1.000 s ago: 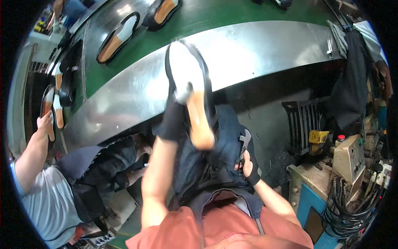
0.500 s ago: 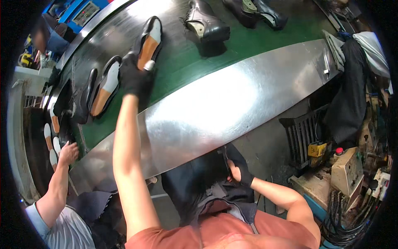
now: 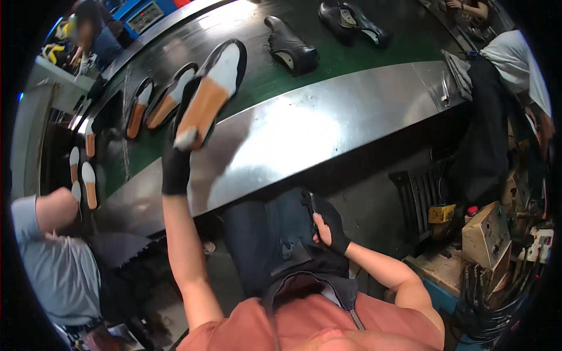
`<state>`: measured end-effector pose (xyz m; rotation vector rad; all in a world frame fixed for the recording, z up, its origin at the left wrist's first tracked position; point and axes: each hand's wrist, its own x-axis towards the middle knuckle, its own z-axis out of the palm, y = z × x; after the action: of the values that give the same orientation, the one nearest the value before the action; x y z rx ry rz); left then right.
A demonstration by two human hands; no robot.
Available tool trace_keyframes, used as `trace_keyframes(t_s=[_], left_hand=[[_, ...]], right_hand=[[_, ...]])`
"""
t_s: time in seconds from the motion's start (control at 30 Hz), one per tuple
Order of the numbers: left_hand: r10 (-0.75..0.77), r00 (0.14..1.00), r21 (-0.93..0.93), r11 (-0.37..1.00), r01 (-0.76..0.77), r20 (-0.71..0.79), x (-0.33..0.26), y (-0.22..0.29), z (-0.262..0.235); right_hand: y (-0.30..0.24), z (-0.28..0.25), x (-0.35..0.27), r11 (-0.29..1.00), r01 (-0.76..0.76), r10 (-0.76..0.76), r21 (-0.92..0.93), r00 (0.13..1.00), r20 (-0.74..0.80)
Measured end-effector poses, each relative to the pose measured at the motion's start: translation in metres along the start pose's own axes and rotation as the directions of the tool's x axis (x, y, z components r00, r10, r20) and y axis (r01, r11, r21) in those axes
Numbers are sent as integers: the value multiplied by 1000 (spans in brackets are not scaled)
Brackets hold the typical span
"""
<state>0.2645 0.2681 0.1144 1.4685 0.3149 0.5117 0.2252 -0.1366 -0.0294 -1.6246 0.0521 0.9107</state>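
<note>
My left hand [image 3: 177, 167], in a black glove with a light-wrapped thumb, grips a black shoe [image 3: 208, 99] by one end. The shoe is tilted with its underside up, white at one end and tan at the other, above the near edge of the green belt. Low over my lap, my right hand [image 3: 331, 231] wears a black fingerless glove. Its fingers close round a dark metal hand tool [image 3: 311, 203] with a forked head, resembling a spanner. Two more shoes [image 3: 170, 99] lie underside up just beyond my left hand.
A shiny metal ledge [image 3: 281, 128] borders the green belt [image 3: 246, 99]. Black shoes [image 3: 293, 47] stand farther along it. A co-worker [image 3: 58, 263] is at the left, near several upturned shoes [image 3: 89, 184]. At right are a control box [image 3: 486, 234] with a red button and hanging dark cloth [image 3: 483, 128].
My left hand has lifted the shoe off the belt and drawn it nearer. The right hand still holds the tool over my lap. The co-worker's arm at left has pulled back.
</note>
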Motion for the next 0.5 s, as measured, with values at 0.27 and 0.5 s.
trace_keyframes(t_s=[0.27, 0.5], left_hand=[[239, 956, 392, 907, -156, -172, -255, 25, -31], [302, 879, 620, 625, -474, 368, -256, 10, 57]], right_hand=[[-11, 15, -82, 981, -129, 120, 142, 990, 71], [-39, 11, -132, 989, 119, -138, 93, 960, 243]])
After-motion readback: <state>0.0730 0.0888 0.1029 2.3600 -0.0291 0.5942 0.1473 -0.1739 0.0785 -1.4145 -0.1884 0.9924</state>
